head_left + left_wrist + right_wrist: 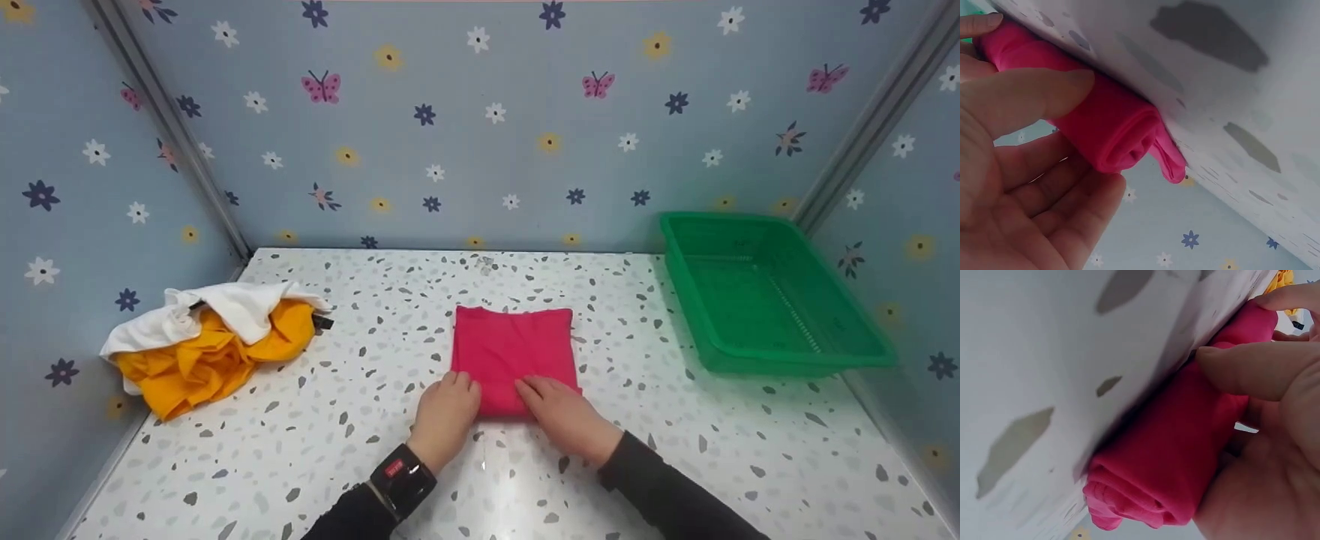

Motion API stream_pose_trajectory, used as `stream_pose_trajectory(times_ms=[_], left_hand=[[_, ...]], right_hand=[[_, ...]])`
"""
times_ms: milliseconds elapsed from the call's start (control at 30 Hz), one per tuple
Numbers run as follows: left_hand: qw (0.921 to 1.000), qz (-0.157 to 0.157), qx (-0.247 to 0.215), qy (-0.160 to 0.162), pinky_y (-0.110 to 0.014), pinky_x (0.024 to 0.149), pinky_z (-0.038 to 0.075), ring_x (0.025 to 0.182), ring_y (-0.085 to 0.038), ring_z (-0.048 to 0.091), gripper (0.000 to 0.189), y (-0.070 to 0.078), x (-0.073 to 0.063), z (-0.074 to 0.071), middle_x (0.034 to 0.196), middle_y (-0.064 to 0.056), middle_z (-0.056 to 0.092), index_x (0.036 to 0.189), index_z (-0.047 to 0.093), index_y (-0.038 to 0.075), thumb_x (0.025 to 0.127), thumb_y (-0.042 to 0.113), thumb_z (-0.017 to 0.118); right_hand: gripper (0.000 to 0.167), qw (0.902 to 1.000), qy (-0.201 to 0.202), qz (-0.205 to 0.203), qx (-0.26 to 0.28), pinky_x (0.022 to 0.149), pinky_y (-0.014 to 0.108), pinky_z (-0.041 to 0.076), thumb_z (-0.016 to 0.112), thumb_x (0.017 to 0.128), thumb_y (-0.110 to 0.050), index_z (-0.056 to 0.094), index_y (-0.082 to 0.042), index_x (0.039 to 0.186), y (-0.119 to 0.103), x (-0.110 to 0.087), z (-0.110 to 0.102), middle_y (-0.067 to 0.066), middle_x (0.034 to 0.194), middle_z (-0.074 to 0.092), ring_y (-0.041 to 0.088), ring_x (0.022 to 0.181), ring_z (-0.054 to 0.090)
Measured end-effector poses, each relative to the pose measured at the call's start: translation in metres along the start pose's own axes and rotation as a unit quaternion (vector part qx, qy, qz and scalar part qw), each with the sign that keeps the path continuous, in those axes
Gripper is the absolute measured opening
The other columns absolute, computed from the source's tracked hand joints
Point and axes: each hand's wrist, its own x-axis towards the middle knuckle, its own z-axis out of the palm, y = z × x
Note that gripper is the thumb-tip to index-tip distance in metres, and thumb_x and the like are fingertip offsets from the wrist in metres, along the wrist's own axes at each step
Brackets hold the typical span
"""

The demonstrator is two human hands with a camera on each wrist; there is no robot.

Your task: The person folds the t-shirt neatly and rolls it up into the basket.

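A pink cloth [514, 341] lies in the middle of the speckled table, its near edge rolled into a thick tube. In the left wrist view the roll [1123, 124] shows its spiral end, with a flat layer sticking out beyond it. My left hand [448, 416] grips the roll's left part, thumb on the near side and fingers over the far side. My right hand [566, 416] grips its right part the same way. In the right wrist view the cloth roll [1162, 444] runs under the thumb, close along the tabletop.
White cloth [247, 307] and orange cloth [199, 367] lie in a crumpled heap at the left, against the side wall. A green plastic basket [795, 356] stands at the right. Flowered panels [480, 150] enclose the table [390, 300] at the back and sides.
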Motion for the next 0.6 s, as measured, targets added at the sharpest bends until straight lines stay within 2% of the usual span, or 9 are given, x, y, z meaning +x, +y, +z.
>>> stream_pose_trajectory(times_ms=[133,233,433,600], left_hand=[[0.9998,-0.006,0.008,-0.017,-0.033,0.061,0.051,0.082,-0.024,0.057,0.018,0.0,0.005,0.003,0.083,-0.01,0.055,0.089,0.062,0.004,0.077,0.001,0.074],[0.9996,-0.01,-0.008,-0.025,-0.034,0.061,0.052,0.08,-0.024,0.058,0.017,-0.003,0.007,0.003,0.082,-0.01,0.057,0.087,0.063,0.004,0.075,0.0,0.075],[0.996,-0.015,-0.078,-0.042,-0.039,0.065,0.052,0.08,-0.026,0.059,0.017,-0.01,0.008,0.002,0.082,-0.01,0.059,0.086,0.064,0.004,0.072,0.001,0.075],[0.9878,-0.02,-0.151,-0.033,-0.038,0.065,0.049,0.078,-0.023,0.056,0.018,-0.017,0.005,0.002,0.078,-0.005,0.057,0.081,0.063,0.007,0.069,0.0,0.074]], right_hand=[[0.054,0.9999,-0.004,0.005,0.013,0.105,0.042,0.043,0.064,0.096,-0.01,0.045,-0.004,0.147,0.001,0.002,-0.001,0.015,0.14,0.052,0.03,0.13,0.048],[0.05,0.9998,-0.004,0.011,0.018,0.104,0.041,0.044,0.062,0.097,-0.009,0.048,-0.004,0.145,0.002,0.004,-0.001,0.014,0.137,0.055,0.029,0.128,0.05],[0.044,0.9996,0.011,0.014,0.021,0.1,0.04,0.047,0.063,0.095,-0.007,0.054,-0.002,0.138,0.003,0.005,-0.001,0.014,0.129,0.061,0.029,0.122,0.054],[0.04,0.9985,0.029,0.007,0.047,0.098,0.039,0.049,0.067,0.091,-0.004,0.057,-0.002,0.13,0.007,0.001,-0.002,0.013,0.12,0.063,0.029,0.116,0.057]])
